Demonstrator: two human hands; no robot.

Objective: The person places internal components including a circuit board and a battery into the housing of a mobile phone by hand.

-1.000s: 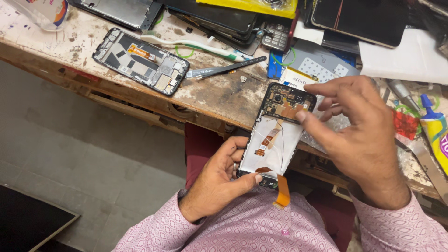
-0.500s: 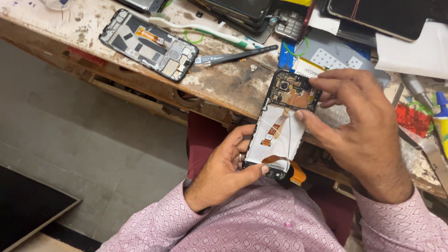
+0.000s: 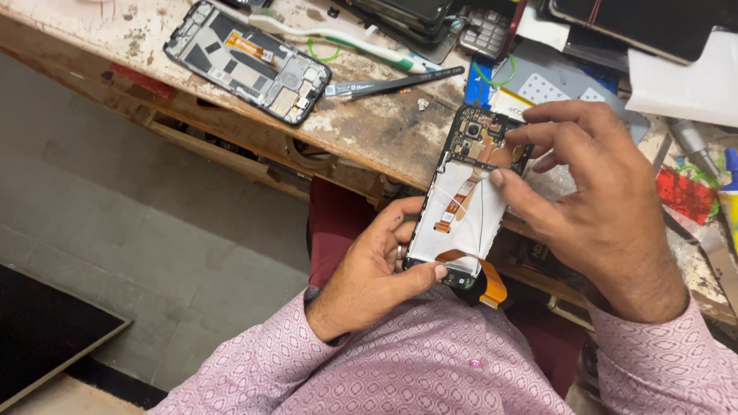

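Right now the opened phone (image 3: 470, 201) sits between my two hands, held in the air just in front of the workbench edge (image 3: 361, 165) and above my lap. Its back is off: I see a white panel across the middle, an orange flex ribbon running down it, dark board and camera parts at the top, and another orange ribbon curling out at the bottom end. My left hand (image 3: 377, 269) grasps the lower end of the phone, thumb pressed on the bottom edge and fingers wrapped behind the left side. My right hand (image 3: 596, 204) closes on the upper half, thumb tip resting on the white panel near the right edge and the forefinger touching the top right corner by the board; the other fingers fold behind, so I cannot tell how they sit.

Beyond the phone, on the stained bench top, a second stripped phone frame (image 3: 247, 60) lies flat, well apart to the left. Beside it lie a white and green toothbrush (image 3: 338, 36) and a slim black pry tool (image 3: 396, 81), the tool pointing toward the held phone. A small calculator (image 3: 488, 34) and a stack of dark screens sit further back. Pink patterned sleeves (image 3: 430, 369) cover both of my forearms.
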